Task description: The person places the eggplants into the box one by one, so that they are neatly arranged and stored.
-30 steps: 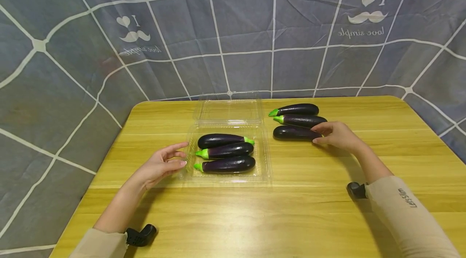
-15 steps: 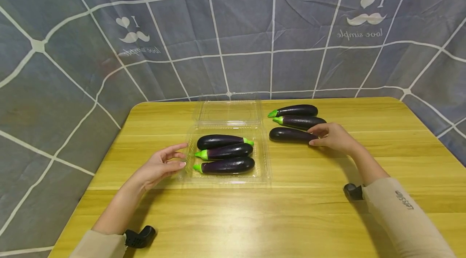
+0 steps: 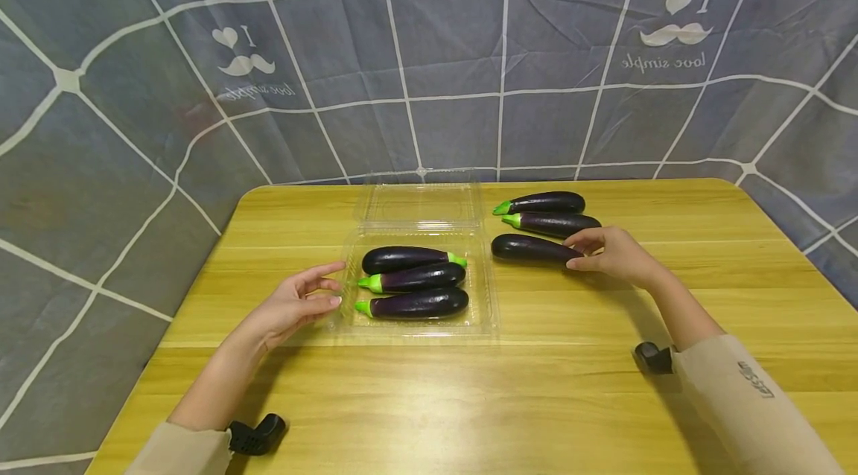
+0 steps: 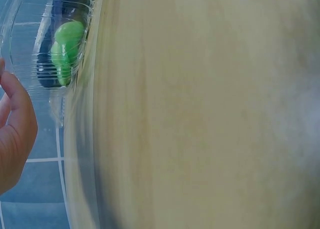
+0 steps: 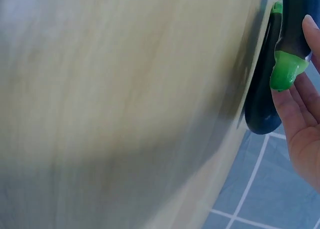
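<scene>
My right hand [image 3: 617,257] pinches a dark purple eggplant [image 3: 532,249] by its stem end, thumb on the near side. In the right wrist view its green cap [image 5: 288,69] shows beside the fingers, and another eggplant [image 5: 263,94] lies behind it. A clear plastic clamshell box [image 3: 491,322] stands left of the held eggplant. Three eggplants [image 3: 421,304] lie in its base side by side, the rear one with its stem to the right. Beside the box's left wall is my left hand [image 3: 288,307], fingers loosely bent and holding nothing; I cannot tell whether it touches the wall.
Two more eggplants, a rear one [image 3: 546,202] and a nearer one [image 3: 559,224], lie at the back right, stems to the left. The box's lid [image 3: 422,203] is folded back toward the grey curtain [image 3: 449,132]. Everything rests on a wooden table [image 3: 429,400].
My right hand has shifted slightly left with the eggplant, which has come away from the two behind it and nearer the box. The left hand has stayed in place.
</scene>
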`<action>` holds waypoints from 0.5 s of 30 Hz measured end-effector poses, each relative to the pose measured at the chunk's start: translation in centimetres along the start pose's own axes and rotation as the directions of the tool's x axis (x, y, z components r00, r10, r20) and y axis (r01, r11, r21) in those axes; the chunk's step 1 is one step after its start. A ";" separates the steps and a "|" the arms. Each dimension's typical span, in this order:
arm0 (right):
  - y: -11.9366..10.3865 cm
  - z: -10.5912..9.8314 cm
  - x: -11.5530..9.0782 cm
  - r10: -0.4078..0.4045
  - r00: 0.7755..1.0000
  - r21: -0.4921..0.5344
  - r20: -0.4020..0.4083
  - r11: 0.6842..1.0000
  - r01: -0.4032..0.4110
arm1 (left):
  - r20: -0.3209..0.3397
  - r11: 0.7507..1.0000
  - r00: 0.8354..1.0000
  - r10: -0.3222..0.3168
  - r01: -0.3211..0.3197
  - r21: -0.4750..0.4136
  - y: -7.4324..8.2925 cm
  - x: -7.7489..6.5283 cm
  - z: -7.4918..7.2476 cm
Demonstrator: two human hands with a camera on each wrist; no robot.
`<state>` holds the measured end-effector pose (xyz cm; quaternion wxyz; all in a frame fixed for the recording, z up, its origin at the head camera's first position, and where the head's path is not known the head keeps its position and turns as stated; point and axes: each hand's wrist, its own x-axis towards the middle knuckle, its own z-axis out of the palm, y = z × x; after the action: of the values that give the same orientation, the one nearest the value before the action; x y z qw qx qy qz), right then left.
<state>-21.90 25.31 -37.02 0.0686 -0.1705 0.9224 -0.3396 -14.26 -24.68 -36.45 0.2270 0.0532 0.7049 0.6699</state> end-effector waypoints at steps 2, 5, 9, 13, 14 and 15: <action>-0.2 0.0 -0.2 -0.004 1.000 0.002 0.001 1.000 0.004 | -0.001 1.000 1.000 -0.002 0.002 0.001 0.0 0.0 0.0; -0.6 -0.1 -0.4 -0.007 1.000 -0.003 0.000 1.000 0.007 | 0.001 1.000 1.000 -0.005 0.005 0.001 -0.1 -0.1 0.0; -1.2 -0.4 -0.8 -0.009 1.000 -0.012 -0.004 1.000 0.009 | 0.002 1.000 1.000 -0.004 0.004 -0.003 0.0 0.0 0.0; -1.8 -0.8 -1.0 -0.022 1.000 -0.002 -0.007 1.000 0.022 | 0.000 1.000 1.000 -0.007 0.007 0.000 0.0 0.1 0.0; -1.9 -0.8 -1.0 -0.025 1.000 -0.001 -0.009 1.000 0.025 | 0.001 1.000 1.000 -0.007 0.007 0.001 0.0 0.1 0.0; -2.0 -0.9 -1.0 -0.028 1.000 0.000 -0.012 1.000 0.028 | 0.001 1.000 1.000 -0.007 0.007 0.003 0.0 0.1 0.0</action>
<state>-20.67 24.81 -35.07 0.0582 -0.1813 0.9204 -0.3416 -14.34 -24.66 -36.45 0.2294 0.0513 0.7060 0.6681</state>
